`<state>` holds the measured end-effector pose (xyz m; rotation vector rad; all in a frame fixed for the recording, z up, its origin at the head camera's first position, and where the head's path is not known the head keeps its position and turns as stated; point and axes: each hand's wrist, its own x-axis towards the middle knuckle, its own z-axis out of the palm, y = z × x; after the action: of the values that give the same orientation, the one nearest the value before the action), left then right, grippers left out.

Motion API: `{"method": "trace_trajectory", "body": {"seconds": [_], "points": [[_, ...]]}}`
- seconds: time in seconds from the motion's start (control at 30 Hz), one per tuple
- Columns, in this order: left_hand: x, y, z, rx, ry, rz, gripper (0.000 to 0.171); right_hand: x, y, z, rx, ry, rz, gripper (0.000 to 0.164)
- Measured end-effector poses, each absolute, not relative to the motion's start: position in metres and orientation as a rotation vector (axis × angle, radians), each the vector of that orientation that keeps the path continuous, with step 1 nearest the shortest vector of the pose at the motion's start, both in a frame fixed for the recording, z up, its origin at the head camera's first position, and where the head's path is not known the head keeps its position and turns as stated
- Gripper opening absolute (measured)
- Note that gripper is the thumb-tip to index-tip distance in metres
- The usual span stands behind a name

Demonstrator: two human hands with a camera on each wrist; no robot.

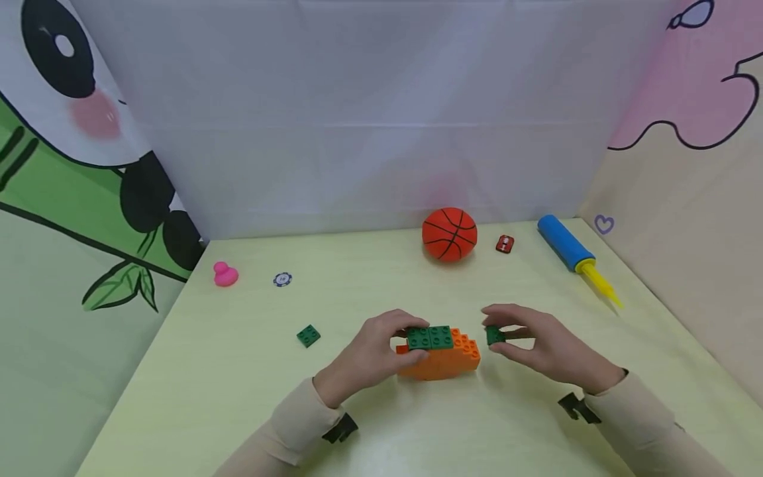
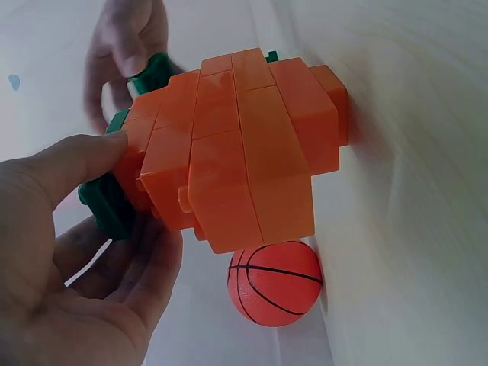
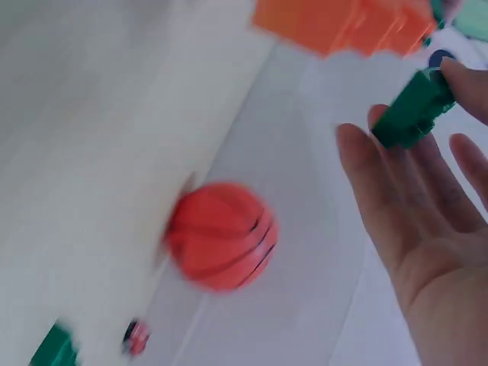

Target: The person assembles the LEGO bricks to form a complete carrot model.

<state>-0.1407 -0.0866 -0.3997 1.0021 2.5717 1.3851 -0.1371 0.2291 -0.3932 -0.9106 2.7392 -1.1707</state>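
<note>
An orange brick build (image 1: 440,364) of stepped toy building bricks stands at mid-table, with green bricks (image 1: 430,338) along its top. My left hand (image 1: 377,351) grips it at its upper left end, thumb on the near side and fingers behind. In the left wrist view, the thumb lies on the orange bricks (image 2: 236,145) beside a green brick (image 2: 110,204). My right hand (image 1: 545,341), just right of the build, pinches a small green brick (image 1: 495,334) between thumb and fingers. The right wrist view shows studs on this green brick (image 3: 415,109), held apart from the orange bricks.
A loose green brick (image 1: 308,336) lies left of my left hand. Farther back are a pink toy duck (image 1: 225,274), a poker chip (image 1: 283,279), a small basketball (image 1: 450,234), a red toy car (image 1: 505,244) and a blue-and-yellow pump (image 1: 566,244). Cloth walls border the table (image 1: 197,397).
</note>
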Motion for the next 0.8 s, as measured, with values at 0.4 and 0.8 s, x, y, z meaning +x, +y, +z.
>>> {"method": "trace_trajectory", "body": {"seconds": [0.4, 0.8], "points": [[-0.142, -0.086, -0.404, 0.959, 2.566, 1.378, 0.036, -0.145, 0.185, -0.398, -1.079, 2.618, -1.305, 0.060], [-0.143, -0.086, -0.404, 0.958, 2.566, 1.370, 0.037, -0.145, 0.184, -0.402, -1.032, 2.660, -1.303, 0.070]]}}
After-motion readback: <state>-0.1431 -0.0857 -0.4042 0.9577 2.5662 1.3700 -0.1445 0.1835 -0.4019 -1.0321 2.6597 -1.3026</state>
